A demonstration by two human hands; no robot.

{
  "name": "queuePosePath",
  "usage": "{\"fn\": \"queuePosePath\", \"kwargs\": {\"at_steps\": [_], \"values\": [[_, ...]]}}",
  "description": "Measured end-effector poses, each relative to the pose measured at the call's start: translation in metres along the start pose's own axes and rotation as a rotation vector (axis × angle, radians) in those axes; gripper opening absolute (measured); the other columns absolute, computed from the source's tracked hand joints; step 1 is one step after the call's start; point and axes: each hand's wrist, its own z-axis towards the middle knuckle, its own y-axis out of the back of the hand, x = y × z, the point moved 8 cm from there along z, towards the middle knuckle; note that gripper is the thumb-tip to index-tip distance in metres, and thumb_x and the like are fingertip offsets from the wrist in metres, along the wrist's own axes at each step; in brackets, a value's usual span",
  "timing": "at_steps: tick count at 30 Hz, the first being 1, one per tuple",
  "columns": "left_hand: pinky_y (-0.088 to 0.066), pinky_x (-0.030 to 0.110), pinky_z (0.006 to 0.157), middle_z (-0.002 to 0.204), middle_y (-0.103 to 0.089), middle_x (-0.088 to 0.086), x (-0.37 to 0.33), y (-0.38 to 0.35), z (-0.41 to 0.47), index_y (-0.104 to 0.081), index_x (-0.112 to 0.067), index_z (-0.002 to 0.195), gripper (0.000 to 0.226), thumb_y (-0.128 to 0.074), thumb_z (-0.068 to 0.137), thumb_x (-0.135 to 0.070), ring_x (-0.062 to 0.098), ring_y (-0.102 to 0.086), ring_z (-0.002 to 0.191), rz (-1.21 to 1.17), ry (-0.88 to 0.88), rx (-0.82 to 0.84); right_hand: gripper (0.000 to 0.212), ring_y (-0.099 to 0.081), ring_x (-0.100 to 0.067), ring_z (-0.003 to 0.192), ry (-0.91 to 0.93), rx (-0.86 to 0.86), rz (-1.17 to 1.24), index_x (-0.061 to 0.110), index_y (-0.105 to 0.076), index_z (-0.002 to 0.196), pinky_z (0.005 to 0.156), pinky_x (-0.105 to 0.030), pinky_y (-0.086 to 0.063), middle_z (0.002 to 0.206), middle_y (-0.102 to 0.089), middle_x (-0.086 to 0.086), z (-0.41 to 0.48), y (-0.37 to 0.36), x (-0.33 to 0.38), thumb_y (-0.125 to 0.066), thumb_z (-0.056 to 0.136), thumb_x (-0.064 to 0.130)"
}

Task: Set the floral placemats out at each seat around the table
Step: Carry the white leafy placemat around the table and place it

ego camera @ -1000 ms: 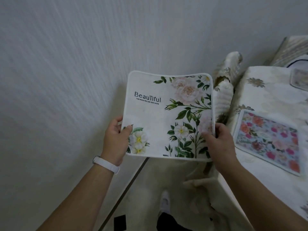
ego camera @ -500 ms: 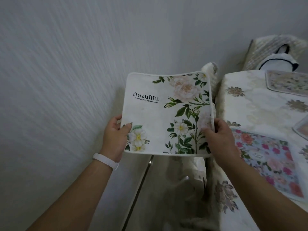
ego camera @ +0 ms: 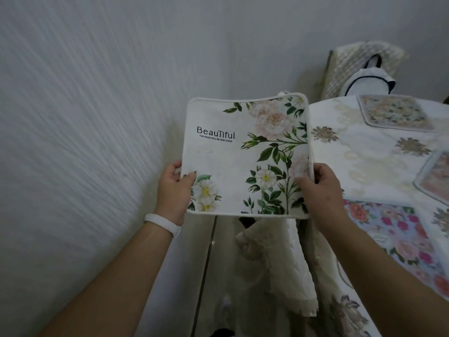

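I hold a white floral placemat (ego camera: 233, 164), printed "Beautiful", flat in the air beside the table's left corner. My left hand (ego camera: 173, 190) grips its lower left corner, thumb on top. My right hand (ego camera: 320, 190) grips its right edge. On the table (ego camera: 359, 164), which wears a cream patterned cloth, lie three other placemats: a blue one with pink flowers (ego camera: 398, 237) near me, a pale one (ego camera: 393, 113) at the far side, and a pink one (ego camera: 435, 176) cut off by the right edge.
A textured white wall (ego camera: 85, 130) fills the left. A chair with a quilted cover (ego camera: 364, 62) and a white bag (ego camera: 366, 83) stands behind the table. The tablecloth's corner (ego camera: 279, 271) hangs down below the mat. A pale floor strip runs between wall and table.
My view has swung to the right and the table has come further into sight, with the far placemat and chair now visible. Both hands keep the same grip on the mat.
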Motion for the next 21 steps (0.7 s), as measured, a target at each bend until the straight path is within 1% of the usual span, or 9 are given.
{"fn": "queuePosePath", "kwargs": {"at_steps": [5,9,11,13,15,17,21], "values": [[-0.058,0.040,0.076,0.098,-0.071,0.007,0.027,-0.038,0.061,-0.058,-0.027,0.097,0.029,-0.060,0.088,0.000,0.025,-0.070,0.087,-0.008,0.076,0.052,0.015,-0.068,-0.024,0.078,-0.006,-0.076,-0.104,0.027,-0.057,0.099,0.070,-0.051,-0.059,0.089,-0.067,0.000,0.040,-0.017,0.010,-0.061,0.086,0.021],[-0.058,0.037,0.074,0.095,-0.071,0.005,0.043,-0.071,0.091,-0.057,-0.026,0.095,0.029,-0.059,0.088,0.002,0.021,-0.070,0.083,-0.014,0.117,0.114,0.012,-0.066,-0.026,0.077,-0.040,-0.143,-0.151,0.025,-0.055,0.098,0.068,-0.052,-0.059,0.088,-0.065,-0.001,0.058,-0.016,0.006,-0.060,0.088,0.021],[-0.058,0.039,0.075,0.093,-0.071,0.004,0.042,-0.087,0.109,-0.058,-0.025,0.094,0.029,-0.059,0.087,0.003,0.023,-0.070,0.084,-0.007,0.113,0.149,0.011,-0.066,-0.025,0.077,-0.048,-0.189,-0.155,0.024,-0.054,0.097,0.068,-0.051,-0.059,0.087,-0.065,-0.002,0.068,-0.013,0.006,-0.060,0.088,0.021],[-0.058,0.039,0.075,0.095,-0.072,0.007,0.042,-0.101,0.128,-0.059,-0.024,0.094,0.028,-0.059,0.087,0.003,0.025,-0.070,0.084,-0.008,0.106,0.170,0.011,-0.066,-0.024,0.078,-0.046,-0.224,-0.153,0.022,-0.054,0.097,0.066,-0.046,-0.059,0.087,-0.065,-0.001,0.081,-0.010,0.009,-0.061,0.088,0.021],[-0.058,0.038,0.075,0.099,-0.071,0.012,0.042,-0.115,0.147,-0.059,-0.019,0.100,0.025,-0.059,0.087,0.003,0.026,-0.070,0.085,-0.013,0.097,0.186,0.011,-0.067,-0.022,0.078,-0.047,-0.244,-0.142,0.021,-0.054,0.098,0.063,-0.039,-0.058,0.087,-0.065,0.000,0.094,-0.009,0.015,-0.061,0.089,0.021],[-0.059,0.038,0.075,0.101,-0.070,0.013,0.046,-0.130,0.165,-0.058,-0.015,0.105,0.026,-0.059,0.087,0.004,0.027,-0.069,0.087,-0.023,0.094,0.193,0.011,-0.066,-0.020,0.077,-0.039,-0.253,-0.140,0.021,-0.054,0.097,0.062,-0.038,-0.057,0.087,-0.065,0.000,0.112,-0.009,0.019,-0.061,0.090,0.022],[-0.058,0.041,0.079,0.104,-0.070,0.014,0.054,-0.155,0.192,-0.058,-0.024,0.097,0.030,-0.059,0.087,0.004,0.029,-0.068,0.090,-0.040,0.094,0.203,0.010,-0.065,-0.022,0.077,-0.028,-0.258,-0.151,0.020,-0.054,0.097,0.064,-0.043,-0.059,0.088,-0.064,-0.002,0.149,-0.009,0.017,-0.062,0.090,0.022]]}}
